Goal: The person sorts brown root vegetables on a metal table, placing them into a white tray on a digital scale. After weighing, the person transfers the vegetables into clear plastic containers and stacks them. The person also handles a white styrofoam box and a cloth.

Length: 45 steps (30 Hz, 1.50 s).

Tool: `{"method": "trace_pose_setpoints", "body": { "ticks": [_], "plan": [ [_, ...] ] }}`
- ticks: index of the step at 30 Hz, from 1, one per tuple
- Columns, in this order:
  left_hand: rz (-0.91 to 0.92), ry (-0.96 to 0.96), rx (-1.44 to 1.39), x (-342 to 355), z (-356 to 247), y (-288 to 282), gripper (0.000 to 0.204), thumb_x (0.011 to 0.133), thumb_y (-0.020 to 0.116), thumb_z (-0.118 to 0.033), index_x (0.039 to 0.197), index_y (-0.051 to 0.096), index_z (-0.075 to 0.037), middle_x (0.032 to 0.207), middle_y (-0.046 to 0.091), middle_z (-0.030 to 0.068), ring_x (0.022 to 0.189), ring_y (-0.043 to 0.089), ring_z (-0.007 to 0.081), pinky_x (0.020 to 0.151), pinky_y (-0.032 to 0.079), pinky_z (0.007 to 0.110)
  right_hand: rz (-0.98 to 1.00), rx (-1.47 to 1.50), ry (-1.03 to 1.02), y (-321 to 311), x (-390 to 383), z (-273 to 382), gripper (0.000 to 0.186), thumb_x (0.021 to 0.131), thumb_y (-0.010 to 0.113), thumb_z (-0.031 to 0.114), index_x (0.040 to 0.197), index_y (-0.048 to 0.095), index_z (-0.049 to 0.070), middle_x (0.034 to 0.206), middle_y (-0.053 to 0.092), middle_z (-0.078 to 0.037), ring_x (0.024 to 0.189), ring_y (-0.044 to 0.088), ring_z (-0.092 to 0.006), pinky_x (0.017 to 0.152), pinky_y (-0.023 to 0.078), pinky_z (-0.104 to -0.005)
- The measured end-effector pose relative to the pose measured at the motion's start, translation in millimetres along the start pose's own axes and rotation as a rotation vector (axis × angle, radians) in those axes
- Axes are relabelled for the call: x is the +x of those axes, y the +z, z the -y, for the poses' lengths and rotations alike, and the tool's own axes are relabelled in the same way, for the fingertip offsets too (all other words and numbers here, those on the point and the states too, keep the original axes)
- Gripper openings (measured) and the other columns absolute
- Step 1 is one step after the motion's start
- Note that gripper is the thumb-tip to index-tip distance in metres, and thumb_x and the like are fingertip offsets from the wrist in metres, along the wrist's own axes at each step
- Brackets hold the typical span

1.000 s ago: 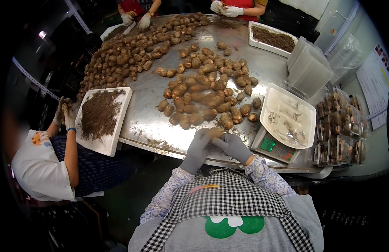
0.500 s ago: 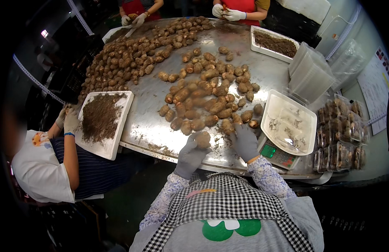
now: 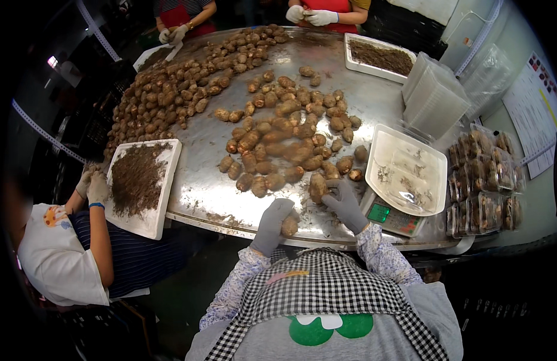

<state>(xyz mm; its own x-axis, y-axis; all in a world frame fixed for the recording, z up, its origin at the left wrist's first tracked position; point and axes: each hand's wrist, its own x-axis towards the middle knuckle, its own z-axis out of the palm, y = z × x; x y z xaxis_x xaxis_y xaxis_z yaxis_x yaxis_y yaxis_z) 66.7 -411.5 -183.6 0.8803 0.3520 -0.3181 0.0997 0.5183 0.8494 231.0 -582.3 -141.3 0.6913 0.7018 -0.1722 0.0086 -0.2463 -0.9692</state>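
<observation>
Near the table's front edge, my gloved left hand [image 3: 272, 224] is closed around a small brown taro [image 3: 290, 227], which shows at its right side. My gloved right hand [image 3: 347, 206] has its thumb and fingers at another, longer taro [image 3: 318, 188], standing on end at the front of a loose group of taros [image 3: 272, 144]. Both gloves are grey. Dirt crumbs lie on the metal table [image 3: 200, 198] around my hands.
Right of my hands, a white tray [image 3: 380, 174] sits on a scale [image 3: 404, 224], beside packed clear boxes [image 3: 486, 210] and stacked empty ones [image 3: 431, 96]. A big taro heap [image 3: 164, 90] fills the far left. Co-workers stand around; soil-filled trays [image 3: 173, 180] [image 3: 380, 39] line the edges.
My left hand has turned and drawn slightly nearer with its taro. The right hand has closed on a taro at the group's front edge. The whole view has shifted a little.
</observation>
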Motion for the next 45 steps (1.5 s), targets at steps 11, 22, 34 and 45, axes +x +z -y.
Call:
{"method": "trace_pose_setpoints", "body": {
  "ticks": [11, 22, 34, 45],
  "plan": [
    [0.022, 0.293, 0.534, 6, -16, 47, 0.060, 0.086, 0.078, -0.020, 0.135, 0.048, -0.002, 0.117, 0.060, 0.0093, 0.105, 0.060, 0.0148, 0.089, 0.052, 0.030, -0.066, -0.221, -0.082, 2, -17, -11, 0.021, 0.091, 0.067, 0.016, 0.103, 0.069, -0.001, 0.093, 0.070, -0.010, 0.100, 0.068, -0.0238, 0.095, 0.050, -0.0355],
    [-0.055, 0.160, 0.516, -8, -26, 58, 0.056, 0.086, 0.081, -0.025, 0.124, 0.048, 0.000, 0.109, 0.060, 0.0110, 0.095, 0.062, 0.0156, 0.080, 0.054, 0.032, 0.021, -0.270, -0.564, 7, -32, 17, 0.030, 0.087, 0.071, 0.010, 0.116, 0.065, 0.006, 0.110, 0.064, -0.012, 0.102, 0.063, -0.0250, 0.084, 0.053, -0.0327],
    [0.070, 0.003, 0.177, -27, -54, 70, 0.045, 0.091, 0.073, -0.018, 0.126, 0.053, 0.004, 0.116, 0.064, 0.0115, 0.108, 0.063, 0.0163, 0.094, 0.053, 0.030, -0.113, -0.557, -0.093, -6, -4, -32, 0.032, 0.094, 0.066, 0.033, 0.095, 0.066, 0.000, 0.080, 0.067, -0.010, 0.072, 0.064, -0.0189, 0.070, 0.053, -0.0337],
    [-0.079, 0.189, 0.938, -18, -28, 55, 0.070, 0.078, 0.083, -0.027, 0.133, 0.050, 0.001, 0.114, 0.064, 0.0154, 0.095, 0.065, 0.0214, 0.080, 0.054, 0.033, 0.127, -0.354, -0.031, 9, -15, 22, 0.044, 0.095, 0.061, 0.042, 0.085, 0.064, 0.000, 0.083, 0.066, -0.015, 0.077, 0.063, -0.0254, 0.071, 0.051, -0.0373]
  ]
}}
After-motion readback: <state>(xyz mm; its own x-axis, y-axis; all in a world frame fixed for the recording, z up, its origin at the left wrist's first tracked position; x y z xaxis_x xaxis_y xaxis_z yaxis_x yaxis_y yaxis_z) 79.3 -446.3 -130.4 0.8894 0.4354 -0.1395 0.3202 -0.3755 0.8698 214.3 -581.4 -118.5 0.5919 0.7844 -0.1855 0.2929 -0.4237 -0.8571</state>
